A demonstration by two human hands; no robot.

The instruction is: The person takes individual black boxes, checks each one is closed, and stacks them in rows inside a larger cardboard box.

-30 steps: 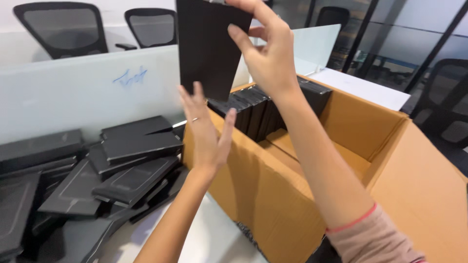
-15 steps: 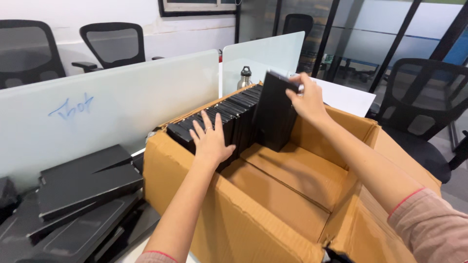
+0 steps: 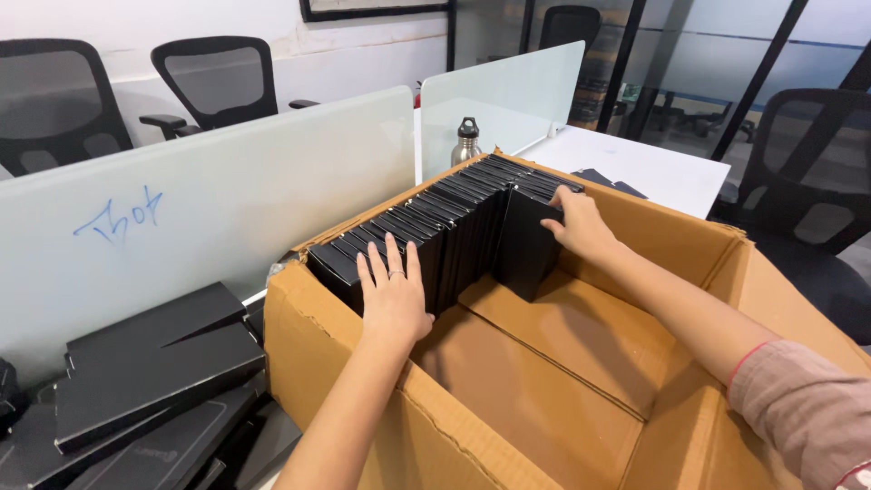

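A large open cardboard box [image 3: 318, 363] stands in front of me, with a row of several flat black boxes [image 3: 445, 213] on edge along its far wall. My left hand [image 3: 392, 289] lies flat with spread fingers on the near end of that row. My right hand [image 3: 579, 225] presses on the upper edge of the last black box [image 3: 524, 245], which stands upright at the right end of the row. Neither hand grips anything; both push against the boxes. The carton's brown floor is bare on the near side.
More flat black boxes [image 3: 154, 363] are piled on the desk to the left of the carton. A frosted divider panel [image 3: 209, 191] runs behind it. A metal bottle [image 3: 466, 141] stands beyond the carton. Office chairs [image 3: 213, 82] stand behind and at right.
My right hand brought a black box down from above and set it upright at the end of the row. My left hand shifted from the carton's edge onto the row.
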